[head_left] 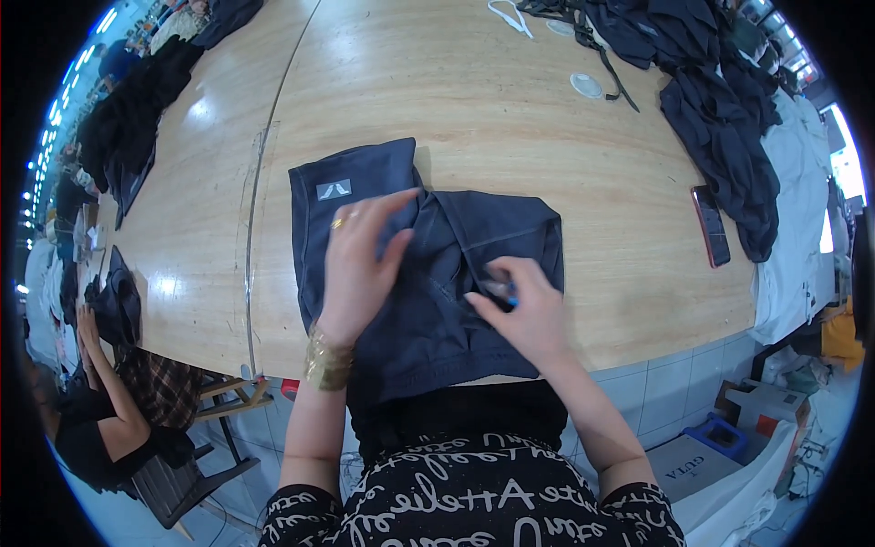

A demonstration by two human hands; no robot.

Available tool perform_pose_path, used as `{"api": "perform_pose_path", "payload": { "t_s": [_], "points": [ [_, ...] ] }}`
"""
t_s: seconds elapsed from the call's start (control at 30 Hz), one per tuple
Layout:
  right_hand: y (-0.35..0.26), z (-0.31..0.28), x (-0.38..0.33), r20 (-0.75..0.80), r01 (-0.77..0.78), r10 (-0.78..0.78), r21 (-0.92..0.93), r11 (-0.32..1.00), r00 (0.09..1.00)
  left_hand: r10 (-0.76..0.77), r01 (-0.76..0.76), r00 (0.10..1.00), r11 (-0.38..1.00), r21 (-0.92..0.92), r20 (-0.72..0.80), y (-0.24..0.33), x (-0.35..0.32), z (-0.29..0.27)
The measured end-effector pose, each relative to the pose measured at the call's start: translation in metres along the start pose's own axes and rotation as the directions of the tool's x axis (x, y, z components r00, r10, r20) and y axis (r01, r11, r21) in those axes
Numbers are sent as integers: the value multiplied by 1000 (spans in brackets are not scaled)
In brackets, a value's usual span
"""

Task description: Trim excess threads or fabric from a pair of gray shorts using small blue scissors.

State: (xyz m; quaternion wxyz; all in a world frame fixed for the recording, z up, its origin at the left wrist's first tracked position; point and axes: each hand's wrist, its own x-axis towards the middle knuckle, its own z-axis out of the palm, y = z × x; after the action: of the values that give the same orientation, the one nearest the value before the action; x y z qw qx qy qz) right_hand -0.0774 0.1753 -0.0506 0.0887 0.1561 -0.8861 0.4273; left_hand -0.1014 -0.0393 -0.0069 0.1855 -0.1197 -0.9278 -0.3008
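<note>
A pair of dark navy shorts (383, 337) lies on the wooden table in front of me, its gathered waistband towards my body. One leg, with a small grey patch (334, 190), stretches away on the left; the other is folded out to the right. Over the left leg my left hand (360, 260) is open, fingers stretched to the right and thumb apart, holding nothing. My right hand (529, 314) hovers at the right leg, its fingers curled round a small tool with a blue part (510, 299). Most of that tool is hidden in the palm.
A phone (713, 226) lies at the table's right side beside heaped dark garments (720, 146). Dark straps (615, 77) and a round white disc (586, 86) are at the back right. At the left edge, another person (109, 410) handles a dark garment (118, 301).
</note>
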Motion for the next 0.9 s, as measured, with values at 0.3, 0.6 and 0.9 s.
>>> {"api": "perform_pose_path", "payload": {
  "t_s": [0.3, 0.6, 0.9],
  "points": [
    [10, -69, 18, 428, -565, 479, 804, 185, 767, 5, 490, 811, 541, -684, 585, 0, 22, 23],
    [-13, -74, 19, 253, -478, 550, 820, 315, 796, -40, 443, 864, 535, -720, 502, 17, 21, 16],
    [37, -122, 28, -443, -283, 451, 394, 874, 775, -166, 195, 981, 870, -453, 103, -42, 17, 1]
  ]
}}
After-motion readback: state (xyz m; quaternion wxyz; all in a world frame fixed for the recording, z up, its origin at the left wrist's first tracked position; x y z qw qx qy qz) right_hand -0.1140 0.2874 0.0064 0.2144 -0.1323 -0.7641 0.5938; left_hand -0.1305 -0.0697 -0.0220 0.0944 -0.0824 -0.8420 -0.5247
